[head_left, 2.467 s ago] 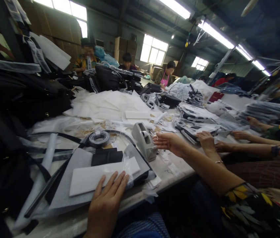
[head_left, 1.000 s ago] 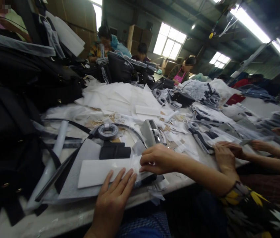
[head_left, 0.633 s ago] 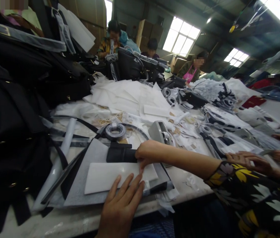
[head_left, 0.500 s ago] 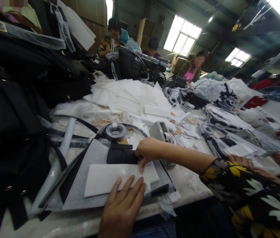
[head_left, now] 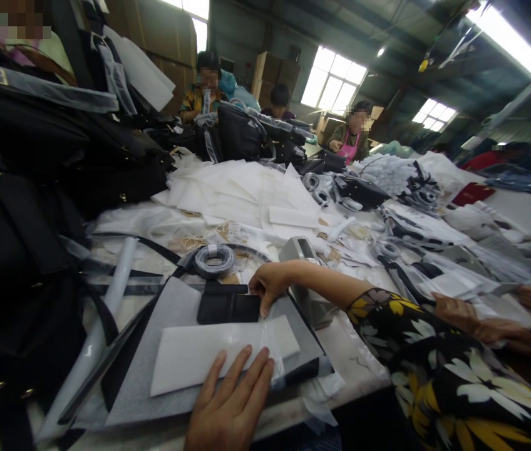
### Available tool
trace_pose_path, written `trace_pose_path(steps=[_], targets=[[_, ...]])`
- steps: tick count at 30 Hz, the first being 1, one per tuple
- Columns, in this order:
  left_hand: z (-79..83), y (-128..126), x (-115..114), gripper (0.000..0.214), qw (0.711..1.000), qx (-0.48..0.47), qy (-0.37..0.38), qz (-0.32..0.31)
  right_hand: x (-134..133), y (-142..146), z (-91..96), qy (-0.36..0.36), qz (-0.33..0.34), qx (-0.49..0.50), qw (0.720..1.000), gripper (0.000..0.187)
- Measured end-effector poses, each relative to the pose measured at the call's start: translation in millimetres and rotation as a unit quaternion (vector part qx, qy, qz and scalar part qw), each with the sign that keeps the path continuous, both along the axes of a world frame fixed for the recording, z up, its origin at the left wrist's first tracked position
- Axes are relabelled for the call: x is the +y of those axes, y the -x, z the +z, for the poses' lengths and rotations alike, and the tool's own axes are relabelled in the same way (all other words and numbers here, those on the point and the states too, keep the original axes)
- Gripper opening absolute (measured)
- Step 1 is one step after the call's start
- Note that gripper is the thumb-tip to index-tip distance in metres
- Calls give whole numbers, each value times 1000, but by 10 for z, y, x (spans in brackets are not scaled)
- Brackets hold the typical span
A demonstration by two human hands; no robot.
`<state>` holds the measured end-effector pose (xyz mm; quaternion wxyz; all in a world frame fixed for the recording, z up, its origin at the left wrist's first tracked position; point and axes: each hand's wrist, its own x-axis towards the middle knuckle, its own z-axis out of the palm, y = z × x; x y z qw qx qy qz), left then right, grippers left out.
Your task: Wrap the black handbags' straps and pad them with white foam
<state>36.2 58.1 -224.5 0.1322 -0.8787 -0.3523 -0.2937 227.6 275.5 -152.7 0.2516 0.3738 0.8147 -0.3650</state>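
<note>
My left hand (head_left: 235, 398) lies flat with fingers spread on the near edge of a white flat packet (head_left: 190, 360). The packet rests on a grey-white sheet (head_left: 138, 391) over dark bag parts. My right hand (head_left: 272, 285) has thumb and fingers drawn together at the right end of a black leather-like folded piece (head_left: 230, 307). What they pinch is hidden. A clear shiny strip (head_left: 272, 344) crosses the packet just below my right thumb. A grey tape dispenser (head_left: 297, 250) stands behind my right wrist. A coiled wrapped strap (head_left: 213, 260) lies beyond the black piece.
Black bags (head_left: 12, 219) are piled high at the left, beside a white tube (head_left: 101, 332). White sheets (head_left: 228, 188) and tags with strings cover the table's middle. At the right, another person's hands (head_left: 456, 313) work close to my sleeve. More people sit across the table.
My right hand has drawn back a little from the packet to the black piece's end. The clear strip now shows across the packet. My left hand stays on it; the view has shifted slightly.
</note>
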Motion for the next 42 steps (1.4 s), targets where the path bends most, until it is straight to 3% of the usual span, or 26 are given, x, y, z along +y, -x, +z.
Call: trace_pose_path(steps=[4,7,12,16,19,23,28,33,35,38,42], targets=[[-22,-17,-4,47,1000,-5,-2,2,84,-97,-129,83,-53,31,995,39],[-52,-26,0,47,1000,-17,-8,-1,103,-126,-136,76,-73,42,994,25],[-98,-9,15,47,999,-16,-28,-12,-44,-124,110,-59,-95,69,991,15],[-103,-19,-5,47,999,-25,-21,-11,-440,-157,301,-222,-121,96,963,25],[-99,-39,-23,47,999,-44,-10,-1,-747,-178,293,-261,-79,81,959,45],[-95,-54,-44,47,999,-46,4,5,-814,-186,147,-231,-50,57,970,71],[-77,-86,-72,43,997,-80,15,14,-480,-203,11,-142,-76,89,983,53],[-75,-77,-67,40,997,-77,20,9,-402,-169,76,-160,-90,94,978,33],[-80,-70,-65,41,997,-68,26,12,-570,-136,140,-202,-110,96,968,30],[-66,-84,-78,41,997,-71,33,15,-1063,-108,175,-281,-138,126,941,33],[24,-103,-108,37,995,-92,38,18,-1850,-171,-13,-395,-118,238,880,36]])
